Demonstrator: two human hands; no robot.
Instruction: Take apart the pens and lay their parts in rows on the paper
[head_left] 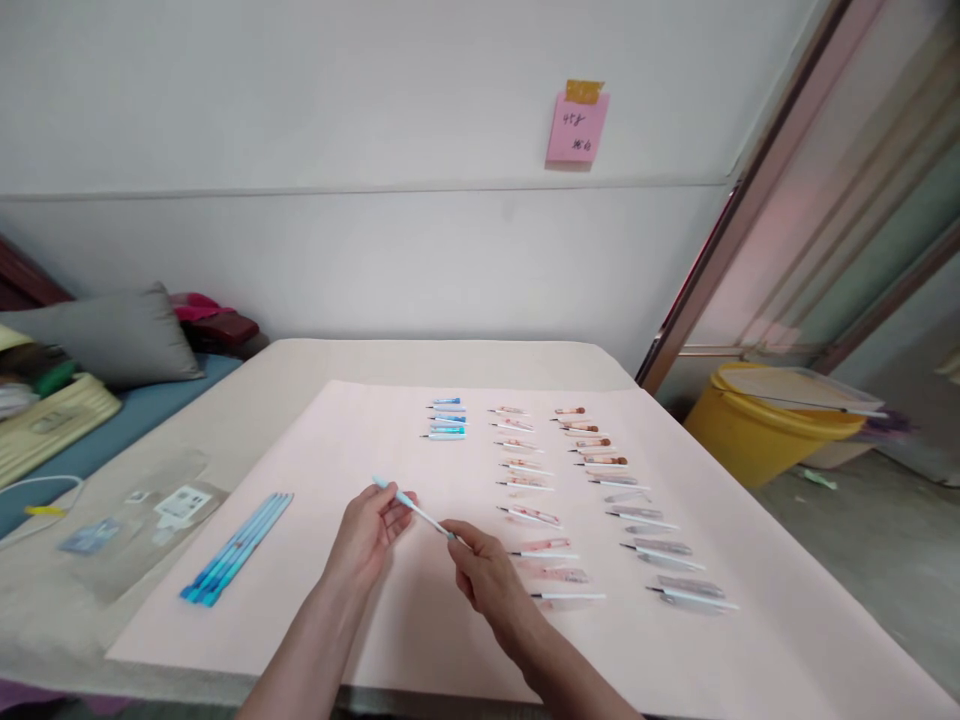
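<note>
A slim white pen [427, 517] with a light-blue end slants between my two hands above the pink sheet. My left hand [367, 528], palm turned partly up, pinches it near the light-blue end between thumb and fingers. At the lower end, my right hand [486, 572] is closed on it, and its fingers hide that tip. Just right of this hand runs a column of white sticks with dark tips, each beside a clear pink-patterned tube [547, 545]. Left of my hands, several long blue pens [238, 550] lie side by side.
Short rows of blue pieces [448, 420] lie further back, with brown-topped pieces [604, 461] and greyish tubes [664, 547] at right. Crumpled clear bags [161, 520] rest left of the pink sheet [315, 440]. A yellow bin [739, 425] stands beyond the table's right side.
</note>
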